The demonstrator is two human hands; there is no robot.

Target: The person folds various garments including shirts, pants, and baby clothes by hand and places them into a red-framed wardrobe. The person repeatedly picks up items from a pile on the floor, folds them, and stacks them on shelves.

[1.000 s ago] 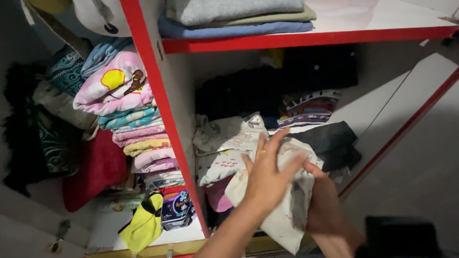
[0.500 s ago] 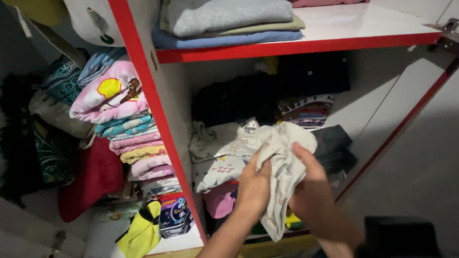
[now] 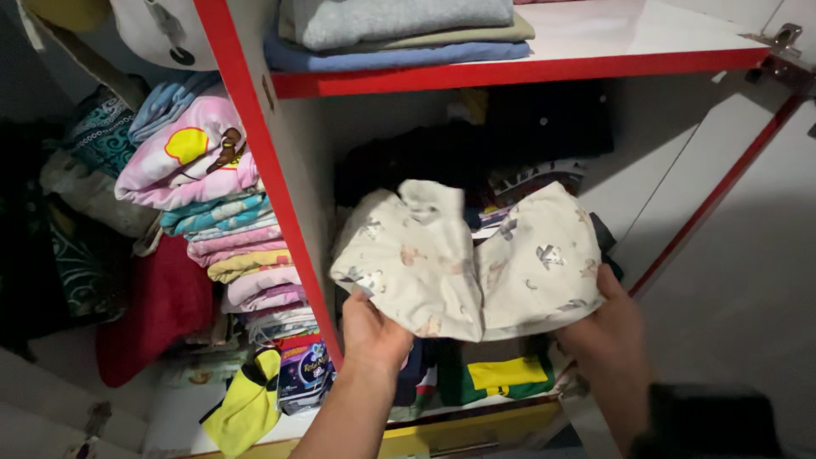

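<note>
Nearest the camera, the left hand (image 3: 374, 327) and the right hand (image 3: 608, 327) hold up a cream printed cloth (image 3: 472, 259) in front of the wardrobe's lower right compartment. The left hand's fingers are closed on the cloth's lower left edge, mostly hidden behind the fabric; the right hand's fingers pinch its lower right edge, thumb side toward the camera. The cloth hangs spread between the two hands, bunched in the middle, its top edge above both hands. Below the cloth, on the compartment floor, lie a green and yellow garment (image 3: 497, 374) and other crumpled clothes. Behind the cloth, dark clothes (image 3: 527, 127) fill the back of the compartment. Left of the cloth stands the red divider (image 3: 272, 195), and beyond it a stack of folded pastel clothes (image 3: 225, 229), with a red cloth (image 3: 153, 306) to its left and a yellow cloth (image 3: 246, 408) below it. Above the cloth runs the red-edged shelf (image 3: 646, 34), carrying folded grey and blue clothes (image 3: 399, 30).
</note>
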